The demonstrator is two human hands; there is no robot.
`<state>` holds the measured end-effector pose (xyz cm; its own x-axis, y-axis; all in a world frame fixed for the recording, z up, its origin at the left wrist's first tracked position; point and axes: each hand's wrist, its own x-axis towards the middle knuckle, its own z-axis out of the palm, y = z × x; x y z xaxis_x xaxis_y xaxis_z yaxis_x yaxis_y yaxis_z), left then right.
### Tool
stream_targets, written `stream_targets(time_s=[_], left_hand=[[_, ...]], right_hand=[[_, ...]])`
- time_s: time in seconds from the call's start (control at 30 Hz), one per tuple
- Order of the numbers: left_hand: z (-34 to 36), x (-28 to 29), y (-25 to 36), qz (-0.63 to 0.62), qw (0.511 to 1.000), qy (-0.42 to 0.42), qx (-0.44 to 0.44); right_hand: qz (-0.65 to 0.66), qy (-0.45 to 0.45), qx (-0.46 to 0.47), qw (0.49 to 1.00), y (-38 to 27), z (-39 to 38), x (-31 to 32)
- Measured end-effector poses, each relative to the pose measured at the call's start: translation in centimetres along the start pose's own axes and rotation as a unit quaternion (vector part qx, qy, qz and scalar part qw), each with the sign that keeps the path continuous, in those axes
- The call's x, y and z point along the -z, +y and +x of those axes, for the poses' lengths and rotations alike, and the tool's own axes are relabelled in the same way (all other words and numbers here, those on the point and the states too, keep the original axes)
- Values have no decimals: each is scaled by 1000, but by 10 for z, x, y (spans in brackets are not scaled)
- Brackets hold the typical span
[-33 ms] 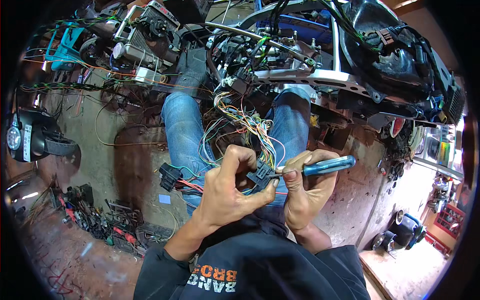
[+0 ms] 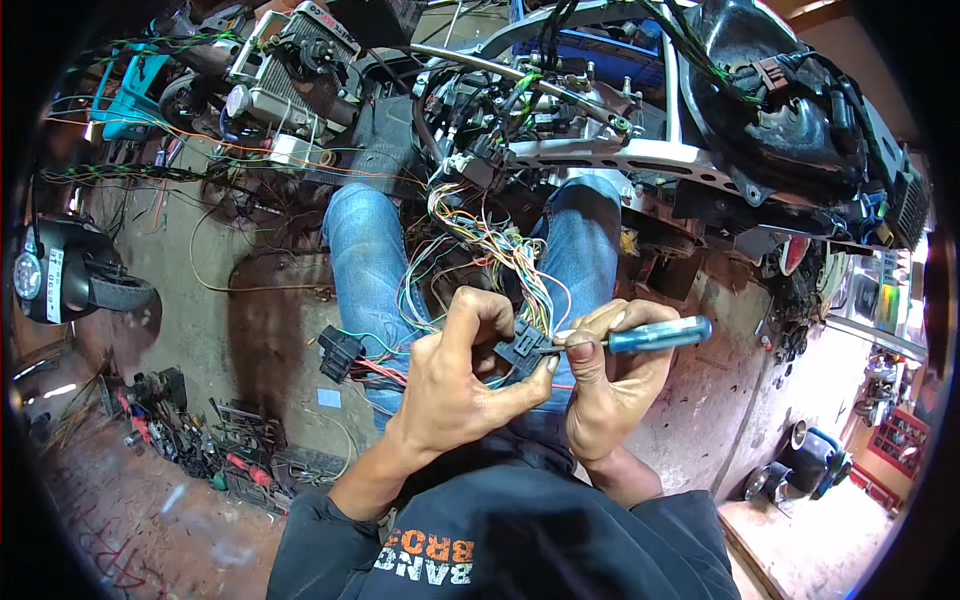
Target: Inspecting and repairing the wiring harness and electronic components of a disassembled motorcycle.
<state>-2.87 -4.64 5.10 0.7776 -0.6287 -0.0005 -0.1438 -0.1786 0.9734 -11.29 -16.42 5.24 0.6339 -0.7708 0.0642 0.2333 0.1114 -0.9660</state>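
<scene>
My left hand (image 2: 455,385) pinches a small black plug connector (image 2: 522,350) between thumb and fingers, held over my lap. My right hand (image 2: 610,385) grips a screwdriver with a translucent blue handle (image 2: 655,335); its tip points left into the connector. A bundle of multicoloured wires (image 2: 490,245) runs from the connector up to the stripped motorcycle frame (image 2: 620,150). A second black connector (image 2: 340,352) hangs on wires left of my left hand, beside my knee in blue jeans (image 2: 365,250).
Hand tools lie scattered on the concrete floor at lower left (image 2: 200,450). A black headlamp unit (image 2: 60,280) sits at the left edge. A radiator (image 2: 290,70) and loose wiring lie at the upper left. Black bodywork (image 2: 800,110) fills the upper right.
</scene>
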Motion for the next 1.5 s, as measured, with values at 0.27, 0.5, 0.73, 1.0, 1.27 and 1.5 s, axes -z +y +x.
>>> stream_targets(time_s=[0.27, 0.5, 0.73, 1.0, 1.27, 1.5], left_hand=[[6, -5, 1, 2, 1000, 6, -9], [7, -8, 3, 15, 999, 21, -44], [7, -5, 1, 30, 997, 18, -75], [7, -5, 5, 14, 999, 14, -28], [8, -5, 4, 31, 998, 30, -56], [5, -3, 3, 33, 998, 24, -47]], right_hand=[[-23, 56, 58, 996, 7, -8, -6], [-22, 81, 58, 995, 7, -9, -6], [-139, -2, 1, 990, -18, -4, 6], [-159, -95, 101, 977, -5, 0, 26], [-64, -53, 48, 995, -3, -11, 16], [-28, -89, -54, 994, -12, -1, 20]])
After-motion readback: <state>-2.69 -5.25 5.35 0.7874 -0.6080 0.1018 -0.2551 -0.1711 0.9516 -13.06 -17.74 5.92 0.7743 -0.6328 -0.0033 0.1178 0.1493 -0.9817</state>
